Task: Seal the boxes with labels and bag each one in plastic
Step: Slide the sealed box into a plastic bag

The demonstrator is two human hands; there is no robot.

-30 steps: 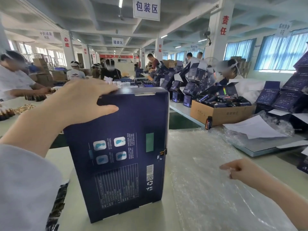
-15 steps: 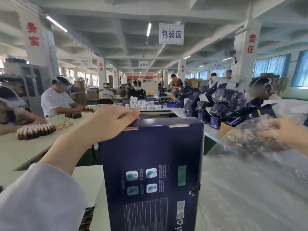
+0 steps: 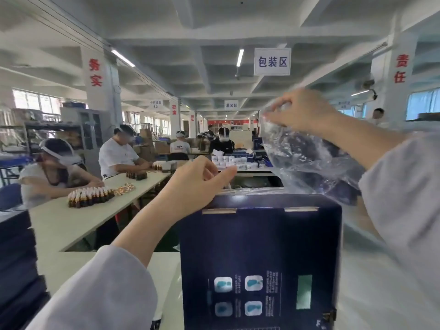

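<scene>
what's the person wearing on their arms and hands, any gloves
No gloves: the left hand and right hand are bare, with no ring or watch visible. Both arms wear loose light grey sleeves, the left sleeve and right sleeve ending partway up the forearm.

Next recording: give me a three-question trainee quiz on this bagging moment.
1. Fill in: the left hand sits at the ___ edge of the box.
2. True or false: the bag covers the whole box.
3. Which hand holds the bag up? A) left hand B) right hand C) neither

Key: 1 top; 2 false; 3 B.
</scene>
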